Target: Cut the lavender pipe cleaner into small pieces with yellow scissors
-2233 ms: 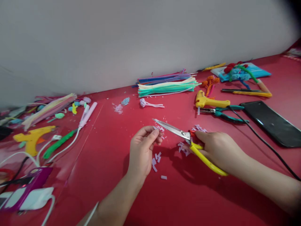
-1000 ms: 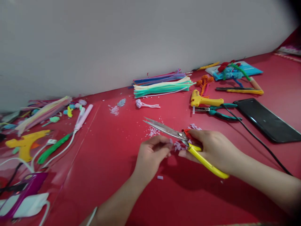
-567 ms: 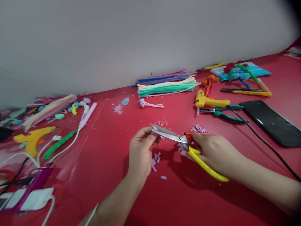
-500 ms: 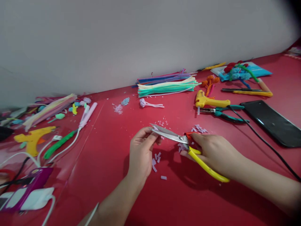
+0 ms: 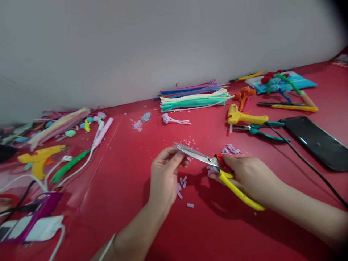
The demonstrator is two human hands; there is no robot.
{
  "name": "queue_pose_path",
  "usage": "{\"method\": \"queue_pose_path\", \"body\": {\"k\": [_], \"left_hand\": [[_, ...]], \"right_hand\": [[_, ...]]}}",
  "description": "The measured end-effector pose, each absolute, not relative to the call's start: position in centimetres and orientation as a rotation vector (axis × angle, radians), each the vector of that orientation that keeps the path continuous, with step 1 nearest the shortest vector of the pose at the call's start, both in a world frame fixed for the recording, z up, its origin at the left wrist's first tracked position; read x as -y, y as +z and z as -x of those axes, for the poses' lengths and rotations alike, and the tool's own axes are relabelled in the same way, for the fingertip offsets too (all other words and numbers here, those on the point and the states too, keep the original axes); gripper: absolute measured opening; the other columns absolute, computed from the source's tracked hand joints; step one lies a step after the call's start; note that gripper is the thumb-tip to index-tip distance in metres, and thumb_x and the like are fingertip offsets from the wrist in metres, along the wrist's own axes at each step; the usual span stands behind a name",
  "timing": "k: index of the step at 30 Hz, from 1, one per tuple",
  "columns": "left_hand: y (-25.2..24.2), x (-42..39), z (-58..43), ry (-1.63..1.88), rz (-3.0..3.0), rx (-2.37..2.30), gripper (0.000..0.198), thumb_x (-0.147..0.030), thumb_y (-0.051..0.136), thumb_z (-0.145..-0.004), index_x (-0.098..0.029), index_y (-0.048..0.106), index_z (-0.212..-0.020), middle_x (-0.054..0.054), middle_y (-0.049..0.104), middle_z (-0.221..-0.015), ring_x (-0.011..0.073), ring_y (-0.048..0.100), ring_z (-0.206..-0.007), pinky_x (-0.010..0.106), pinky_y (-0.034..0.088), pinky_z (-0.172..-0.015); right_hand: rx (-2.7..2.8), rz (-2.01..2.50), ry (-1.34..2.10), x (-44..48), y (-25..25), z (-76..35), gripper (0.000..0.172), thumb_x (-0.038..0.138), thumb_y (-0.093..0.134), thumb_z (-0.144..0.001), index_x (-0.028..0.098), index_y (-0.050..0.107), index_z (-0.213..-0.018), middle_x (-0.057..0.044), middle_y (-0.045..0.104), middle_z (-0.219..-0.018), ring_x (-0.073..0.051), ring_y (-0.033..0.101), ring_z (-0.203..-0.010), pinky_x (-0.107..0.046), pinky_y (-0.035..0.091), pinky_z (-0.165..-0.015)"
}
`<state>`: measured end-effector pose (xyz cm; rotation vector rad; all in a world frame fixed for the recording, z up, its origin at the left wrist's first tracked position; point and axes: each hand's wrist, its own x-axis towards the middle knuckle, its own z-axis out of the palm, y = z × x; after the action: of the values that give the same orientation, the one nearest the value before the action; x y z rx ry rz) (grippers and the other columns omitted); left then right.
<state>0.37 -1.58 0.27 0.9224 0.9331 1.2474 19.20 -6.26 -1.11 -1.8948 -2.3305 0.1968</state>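
Note:
My right hand (image 5: 244, 174) is wrapped round a pair of scissors (image 5: 198, 155) with a yellow and a red handle. The blades point left and look nearly closed, their tips at the fingertips of my left hand (image 5: 167, 174). Those left fingers are pinched together at the blade ends; a small lilac piece seems to be there, mostly hidden. Short cut lilac pipe cleaner pieces (image 5: 179, 189) lie on the red table below the blades. Another small pile of lilac pieces (image 5: 231, 149) is beyond my right hand, and fine lilac fluff (image 5: 187, 141) is scattered behind the blades.
A lilac pipe cleaner flower (image 5: 174, 119) lies ahead, before bundled pipe cleaners (image 5: 194, 100) at the wall. To the right are a yellow glue gun (image 5: 246, 117), pliers (image 5: 266, 132) and a phone (image 5: 317, 142). At left are another glue gun (image 5: 39, 159) and a power strip (image 5: 35, 217).
The scissor blades have closed up slightly at my left fingertips. Both hands stay in nearly the same place, and the whole view has shifted a little.

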Motion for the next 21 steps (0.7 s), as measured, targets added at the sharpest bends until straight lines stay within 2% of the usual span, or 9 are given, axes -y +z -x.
{"method": "queue_pose_path", "body": {"k": [14,18,21], "left_hand": [[0.5,1.6,-0.4,1.219,-0.928,-0.956,0.005,-0.016,0.058,-0.069,-0.016,0.058,-0.074,0.0,0.06,-0.067,0.0064,0.052,-0.056,0.018,0.041,-0.055],[0.4,1.5,-0.3,1.138,-0.979,-0.978,0.007,-0.019,0.056,-0.07,-0.015,0.055,-0.076,0.001,0.059,-0.068,0.0064,0.05,-0.056,0.018,0.04,-0.055],[0.3,1.5,-0.3,0.989,-1.168,-1.085,0.01,-0.023,0.055,-0.07,-0.015,0.055,-0.075,0.001,0.057,-0.064,0.0078,0.049,-0.054,0.02,0.04,-0.054]], "right_hand": [[2.257,1.98,0.203,6.0,-0.7,-19.6,0.036,0.055,0.037,-0.072,0.02,0.045,-0.066,0.0,0.051,-0.05,-0.011,0.041,-0.042,-0.024,0.016,-0.044],[2.14,2.128,0.031,5.4,-0.3,-20.3,0.036,0.056,0.037,-0.071,0.021,0.043,-0.067,0.0,0.05,-0.051,-0.011,0.041,-0.041,-0.024,0.015,-0.043],[2.105,2.115,0.081,5.2,0.0,-20.3,0.033,0.053,0.038,-0.071,0.021,0.043,-0.067,0.0,0.051,-0.052,-0.011,0.041,-0.043,-0.023,0.017,-0.043]]}}
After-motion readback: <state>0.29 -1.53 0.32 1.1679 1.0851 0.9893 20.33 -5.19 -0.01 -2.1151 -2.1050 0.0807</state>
